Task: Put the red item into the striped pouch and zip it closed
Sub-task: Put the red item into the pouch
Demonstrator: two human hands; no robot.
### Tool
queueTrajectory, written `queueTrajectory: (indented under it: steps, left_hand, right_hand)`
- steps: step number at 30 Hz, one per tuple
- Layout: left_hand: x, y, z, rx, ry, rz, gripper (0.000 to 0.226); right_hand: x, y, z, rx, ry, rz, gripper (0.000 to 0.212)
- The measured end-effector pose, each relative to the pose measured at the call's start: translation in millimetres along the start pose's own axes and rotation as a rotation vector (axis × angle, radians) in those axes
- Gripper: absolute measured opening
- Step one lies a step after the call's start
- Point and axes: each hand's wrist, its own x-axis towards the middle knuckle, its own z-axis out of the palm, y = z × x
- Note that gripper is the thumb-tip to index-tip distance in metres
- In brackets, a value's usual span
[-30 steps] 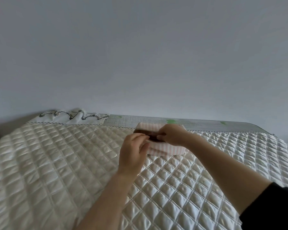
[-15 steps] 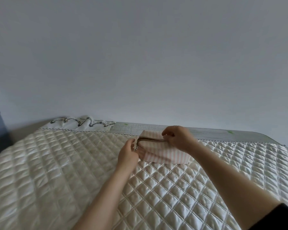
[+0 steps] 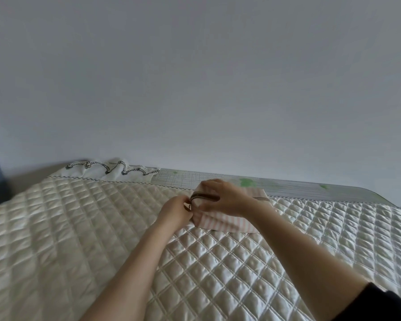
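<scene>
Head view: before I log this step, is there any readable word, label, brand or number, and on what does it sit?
None can be read.
striped pouch: pink and white stripes only, no label showing.
grid-patterned sheet along the wall: fine lines and green blotches, no legible text.
white cloth: a dark rope-like pattern, no letters.
quilted cover: plain.

Both forearms bare, reaching forward and converging far ahead. Left hand (image 3: 175,210) back-up, fingers curled in at the pouch's (image 3: 227,222) left end, fingertips pinching at the zip pull (image 3: 189,206). Right hand (image 3: 225,199) palm-down across the top of the pouch, fingers curled over its far edge, thumb pressing near the zip beside the left fingertips. Hands nearly touching. Right arm crossing in from the lower right, dark sleeve (image 3: 380,304) at the elbow.
</scene>
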Motion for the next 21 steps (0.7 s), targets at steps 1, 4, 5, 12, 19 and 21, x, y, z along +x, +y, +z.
queueTrajectory:
  steps: [1, 4, 5, 12, 19, 21]
  left_hand:
    - [0.2, -1.6, 0.2, 0.01, 0.012, -0.002, 0.019]
    - [1.2, -7.0, -4.1, 0.034, 0.042, -0.014, 0.018]
    - [1.4, -9.1, -6.7, 0.034, 0.045, -0.02, 0.015]
    - [3.4, -13.3, -21.6, -0.075, 0.077, -0.023, 0.02]
    - [5.4, -5.5, -23.1, -0.243, 0.066, -0.027, 0.029]
    - [5.3, -3.9, -23.3, -0.32, 0.067, -0.048, 0.03]
  right_hand:
    - [0.5, 0.0, 0.8, -0.002, -0.001, -0.001, 0.076]
    - [1.9, 0.6, 2.1, 0.012, 0.005, -0.004, 0.071]
    - [1.9, 0.7, 2.8, 0.016, 0.009, -0.005, 0.068]
    - [2.3, 1.7, 6.3, 0.018, 0.019, 0.014, 0.073]
    - [1.4, 1.8, 7.5, -0.005, 0.03, 0.031, 0.072]
    - [2.0, 1.6, 7.1, -0.009, 0.03, 0.036, 0.074]
